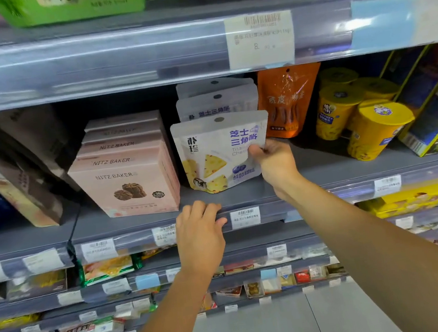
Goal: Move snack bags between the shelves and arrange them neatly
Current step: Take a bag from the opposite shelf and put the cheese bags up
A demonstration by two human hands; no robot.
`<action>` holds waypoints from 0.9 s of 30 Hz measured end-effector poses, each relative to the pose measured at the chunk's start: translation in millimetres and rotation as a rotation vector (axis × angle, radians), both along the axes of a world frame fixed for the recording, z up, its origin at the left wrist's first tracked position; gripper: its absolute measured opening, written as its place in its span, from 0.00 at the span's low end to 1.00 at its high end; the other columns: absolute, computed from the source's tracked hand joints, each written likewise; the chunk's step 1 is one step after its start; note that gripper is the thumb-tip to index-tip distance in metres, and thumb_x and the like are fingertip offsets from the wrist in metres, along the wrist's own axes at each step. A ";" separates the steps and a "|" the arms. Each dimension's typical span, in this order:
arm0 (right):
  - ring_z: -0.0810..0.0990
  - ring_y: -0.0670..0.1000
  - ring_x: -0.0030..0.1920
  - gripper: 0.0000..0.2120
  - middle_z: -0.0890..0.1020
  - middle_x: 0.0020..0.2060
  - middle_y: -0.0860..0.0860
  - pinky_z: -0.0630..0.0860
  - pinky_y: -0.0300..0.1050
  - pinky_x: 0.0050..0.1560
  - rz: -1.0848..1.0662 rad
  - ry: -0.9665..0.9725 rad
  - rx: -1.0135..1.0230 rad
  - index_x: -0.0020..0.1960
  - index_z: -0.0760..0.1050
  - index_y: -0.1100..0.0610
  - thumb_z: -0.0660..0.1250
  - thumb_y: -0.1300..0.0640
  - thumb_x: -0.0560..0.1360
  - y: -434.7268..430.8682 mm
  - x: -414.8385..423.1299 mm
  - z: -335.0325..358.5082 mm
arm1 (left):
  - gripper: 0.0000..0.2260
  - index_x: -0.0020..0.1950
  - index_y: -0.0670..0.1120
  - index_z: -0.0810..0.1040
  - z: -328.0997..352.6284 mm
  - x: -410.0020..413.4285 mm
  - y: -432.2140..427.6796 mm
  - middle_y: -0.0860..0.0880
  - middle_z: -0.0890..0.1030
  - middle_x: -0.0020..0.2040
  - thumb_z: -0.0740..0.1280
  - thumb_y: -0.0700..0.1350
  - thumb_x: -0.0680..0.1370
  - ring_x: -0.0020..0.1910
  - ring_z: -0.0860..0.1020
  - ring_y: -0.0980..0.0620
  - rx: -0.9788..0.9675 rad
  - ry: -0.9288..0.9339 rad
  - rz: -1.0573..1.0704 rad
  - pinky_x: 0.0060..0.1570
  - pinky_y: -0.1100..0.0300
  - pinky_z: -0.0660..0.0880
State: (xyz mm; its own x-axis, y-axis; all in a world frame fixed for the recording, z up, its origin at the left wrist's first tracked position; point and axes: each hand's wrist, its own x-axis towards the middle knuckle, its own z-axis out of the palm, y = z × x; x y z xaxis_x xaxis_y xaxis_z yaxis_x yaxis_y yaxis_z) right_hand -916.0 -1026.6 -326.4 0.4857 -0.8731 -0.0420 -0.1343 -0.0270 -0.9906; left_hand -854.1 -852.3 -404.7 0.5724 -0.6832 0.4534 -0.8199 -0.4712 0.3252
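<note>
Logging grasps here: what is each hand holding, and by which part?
The right hand pinches the front white cheese-snack bag by its right edge, about mid-height. The left hand holds nothing; it rests on the front edge of the shelf.

Two more white pouches [217,103] stand mostly hidden behind the front white plastic cheese pouch [219,152], and the right hand [275,163] has its fingers out of sight behind it. Up top, a green plastic packet [71,5] is cut off, and the print on the white paper price label [260,39] is too blurred to read.
</note>
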 end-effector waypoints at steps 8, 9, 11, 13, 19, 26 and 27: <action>0.80 0.48 0.43 0.06 0.83 0.44 0.51 0.76 0.36 0.42 0.005 0.090 -0.045 0.52 0.79 0.58 0.66 0.60 0.77 2.7 -9.0 -5.4 | 0.11 0.48 0.46 0.82 -0.2 1.1 -1.5 0.49 0.78 0.42 0.78 0.43 0.68 0.39 0.75 0.45 0.016 0.000 -0.002 0.39 0.52 0.73; 0.80 0.51 0.46 0.06 0.83 0.45 0.52 0.76 0.41 0.45 0.005 0.129 -0.055 0.52 0.79 0.58 0.67 0.59 0.77 2.5 -10.9 -5.6 | 0.11 0.48 0.46 0.82 0.7 1.1 -1.5 0.49 0.78 0.42 0.78 0.43 0.68 0.39 0.75 0.45 0.026 0.002 -0.007 0.39 0.52 0.73; 0.79 0.54 0.48 0.09 0.82 0.46 0.54 0.75 0.47 0.48 0.004 0.209 -0.070 0.53 0.78 0.59 0.69 0.56 0.76 1.4 -15.0 -5.2 | 0.11 0.48 0.46 0.82 4.4 -0.3 -1.2 0.49 0.78 0.42 0.77 0.43 0.69 0.40 0.75 0.45 0.047 0.008 -0.012 0.39 0.52 0.73; 0.79 0.54 0.51 0.14 0.81 0.48 0.53 0.75 0.48 0.52 0.016 0.269 -0.063 0.57 0.76 0.59 0.70 0.53 0.75 1.4 -21.6 -1.5 | 0.10 0.49 0.46 0.82 10.1 -3.6 -0.6 0.49 0.78 0.43 0.77 0.44 0.69 0.42 0.75 0.46 0.082 0.015 -0.007 0.41 0.52 0.74; 0.72 0.57 0.67 0.35 0.71 0.70 0.55 0.70 0.49 0.61 0.215 0.610 -0.190 0.74 0.63 0.57 0.65 0.39 0.75 16.8 -56.4 25.8 | 0.18 0.65 0.49 0.73 48.1 -6.3 6.7 0.50 0.74 0.60 0.64 0.53 0.78 0.59 0.71 0.47 0.404 0.078 -0.091 0.59 0.54 0.70; 0.66 0.58 0.71 0.37 0.64 0.74 0.53 0.66 0.55 0.68 0.331 0.809 -0.666 0.77 0.56 0.49 0.62 0.37 0.74 59.2 -123.5 112.2 | 0.29 0.76 0.50 0.62 156.0 -35.5 34.6 0.47 0.66 0.74 0.60 0.60 0.77 0.72 0.64 0.45 0.507 -0.004 -0.106 0.69 0.50 0.61; 0.65 0.58 0.72 0.37 0.63 0.74 0.53 0.66 0.56 0.69 0.336 0.807 -0.716 0.77 0.55 0.49 0.62 0.36 0.74 67.2 -132.6 126.4 | 0.30 0.77 0.51 0.60 173.4 -44.5 40.5 0.47 0.64 0.75 0.60 0.60 0.77 0.73 0.62 0.45 0.497 -0.016 -0.102 0.70 0.50 0.59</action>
